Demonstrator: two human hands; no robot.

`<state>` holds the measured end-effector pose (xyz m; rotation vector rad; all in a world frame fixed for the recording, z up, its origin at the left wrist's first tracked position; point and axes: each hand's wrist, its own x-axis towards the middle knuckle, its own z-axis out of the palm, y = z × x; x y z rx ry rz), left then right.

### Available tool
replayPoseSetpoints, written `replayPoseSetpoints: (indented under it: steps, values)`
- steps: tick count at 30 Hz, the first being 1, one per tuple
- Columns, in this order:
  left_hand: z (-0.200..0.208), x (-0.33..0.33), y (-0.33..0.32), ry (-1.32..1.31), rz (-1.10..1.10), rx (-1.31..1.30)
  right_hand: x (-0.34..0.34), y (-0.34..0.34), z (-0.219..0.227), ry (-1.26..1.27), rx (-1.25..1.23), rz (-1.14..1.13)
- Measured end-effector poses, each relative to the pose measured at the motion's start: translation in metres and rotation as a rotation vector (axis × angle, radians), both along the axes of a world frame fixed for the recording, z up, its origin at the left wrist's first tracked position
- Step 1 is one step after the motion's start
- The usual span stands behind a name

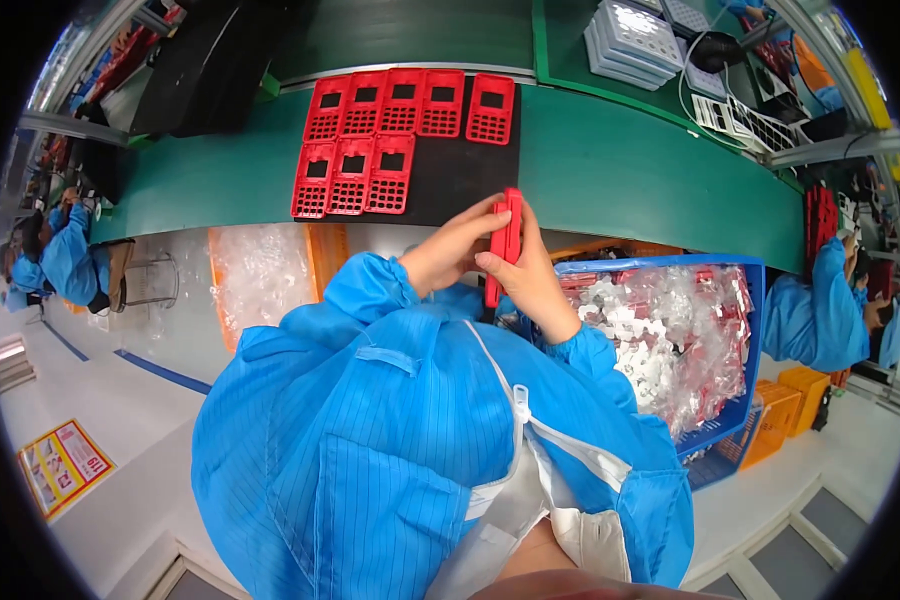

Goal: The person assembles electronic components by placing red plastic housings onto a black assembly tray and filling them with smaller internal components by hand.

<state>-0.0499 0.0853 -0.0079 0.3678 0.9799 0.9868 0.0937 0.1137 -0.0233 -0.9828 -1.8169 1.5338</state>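
A red plastic phone casing [508,238] stands nearly edge-on in front of my chest, at the near edge of the bench. My left hand [452,250] grips it from the left side, fingers closed against it. On the other side my right hand [530,275] is closed round it, with the thumb across its near part. Its broad faces are mostly turned away, and I cannot tell whether it is one piece or two together. Beyond my hands, several red phone front covers [350,160] with screen windows and keypad holes lie in two rows on a black mat [450,180].
The green bench [610,165] runs across. A blue crate [760,330] of red parts and clear bags stands at my right; an orange crate [215,290] with clear plastic is at left. White trays [635,45] are stacked far right. Co-workers in blue sit at both sides.
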Motion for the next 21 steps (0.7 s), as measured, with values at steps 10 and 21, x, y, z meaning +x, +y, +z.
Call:
replayPoseSetpoints:
  steps: [10,21]
  values:
    - [-0.046,-0.088,0.031,-0.010,0.256,0.021,-0.022,0.045,-0.020,0.036,-0.551,-0.446]
    - [-0.029,-0.131,0.021,1.234,-0.190,0.874,-0.010,0.059,-0.008,-0.422,0.071,-0.254]
